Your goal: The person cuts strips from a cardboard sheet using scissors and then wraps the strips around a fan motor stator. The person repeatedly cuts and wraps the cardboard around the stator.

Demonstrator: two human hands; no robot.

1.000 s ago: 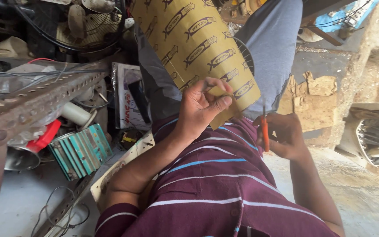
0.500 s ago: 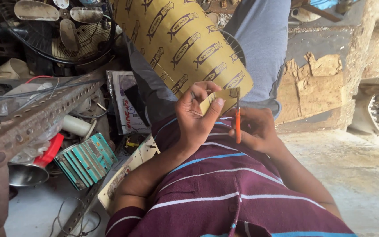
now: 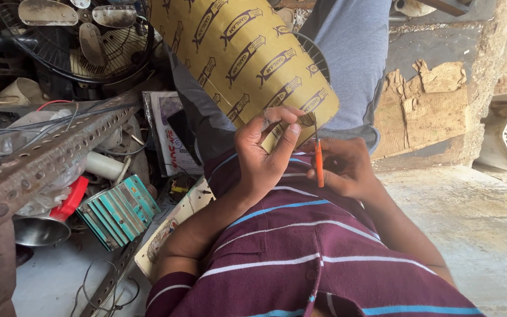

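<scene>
A large yellow sheet with a dark repeated print lies curved over my grey-trousered lap. My left hand pinches the sheet's near edge between thumb and fingers. My right hand holds a thin orange-handled screwdriver upright, its metal tip against the sheet's edge right beside my left fingers. My maroon striped shirt fills the bottom of the view.
A rusty perforated angle bar runs along the left over tangled wires. Beside it lie a teal finned part, a red piece, a metal cup and a dusty fan. Torn cardboard leans on the wall at right.
The view has swung, so the sheet and both hands sit further left in the picture. My hands have drawn closer together, the screwdriver now next to my left fingers at the sheet's edge.
</scene>
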